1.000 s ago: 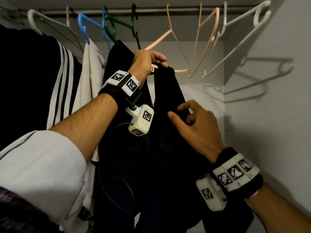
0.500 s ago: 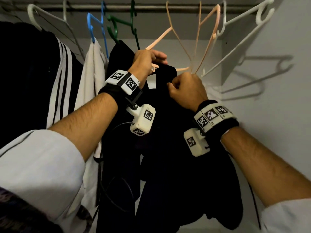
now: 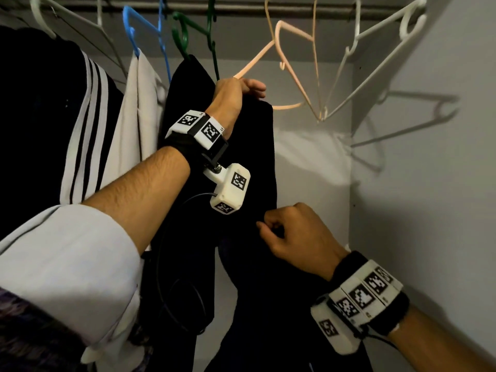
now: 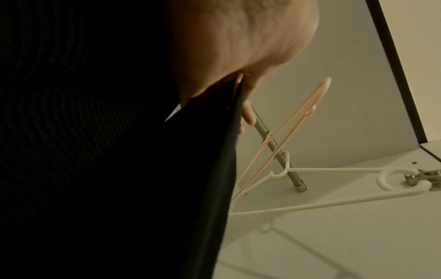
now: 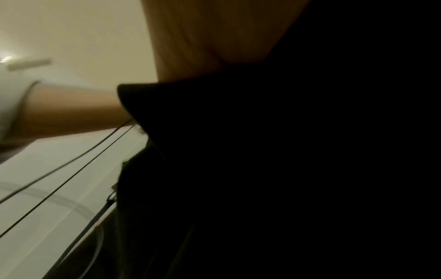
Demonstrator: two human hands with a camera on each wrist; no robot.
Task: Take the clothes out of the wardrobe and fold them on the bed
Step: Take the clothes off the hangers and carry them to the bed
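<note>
A black garment hangs over the bottom bar of a peach hanger on the wardrobe rail. My left hand grips the hanger bar and the top fold of the garment; in the left wrist view the left hand shows a fingertip beside the dark cloth. Lower down, my right hand pinches the garment's hanging edge with curled fingers. The right wrist view is mostly filled by the black fabric.
Left of the black garment hang a white garment on a blue hanger, another black one under a green hanger, and a black-and-white striped piece. An empty white hanger hangs at the right near the wardrobe side wall.
My right hand dropped from the top of the garment near the hanger bar to its hanging edge lower down, pulling the cloth downward. The left hand stayed on the hanger bar.
</note>
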